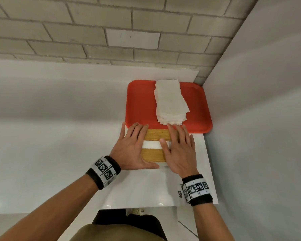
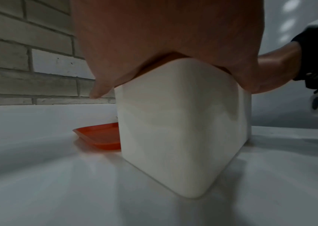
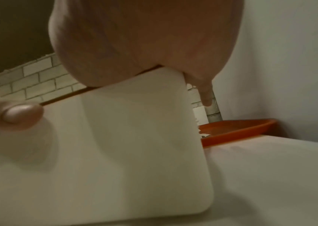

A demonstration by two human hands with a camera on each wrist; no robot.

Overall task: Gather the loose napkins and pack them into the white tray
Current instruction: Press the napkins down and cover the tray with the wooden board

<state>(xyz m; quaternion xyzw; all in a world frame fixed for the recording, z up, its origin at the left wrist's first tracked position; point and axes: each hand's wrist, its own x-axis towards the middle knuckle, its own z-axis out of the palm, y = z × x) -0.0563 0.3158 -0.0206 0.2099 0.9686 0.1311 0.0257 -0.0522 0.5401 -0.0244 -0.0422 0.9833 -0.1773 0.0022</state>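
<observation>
Both hands flat, hiding white tray's lid

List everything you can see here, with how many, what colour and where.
napkins: one loose stack, white, on the red tray, its right half
red tray: one, orange-red, far right of the counter, in the corner by the walls
white box: one, white with a wooden slotted lid, in front of the red tray
counter: one, white, under everything
brick wall: one, grey-white, behind the counter
side wall: one, plain white, to the right
wristbands: two, black with black-and-white markers, one on each wrist
left hand: one, flat on the lid's left side, fingers straight
right hand: one, flat on the lid's right side, fingers straight
</observation>
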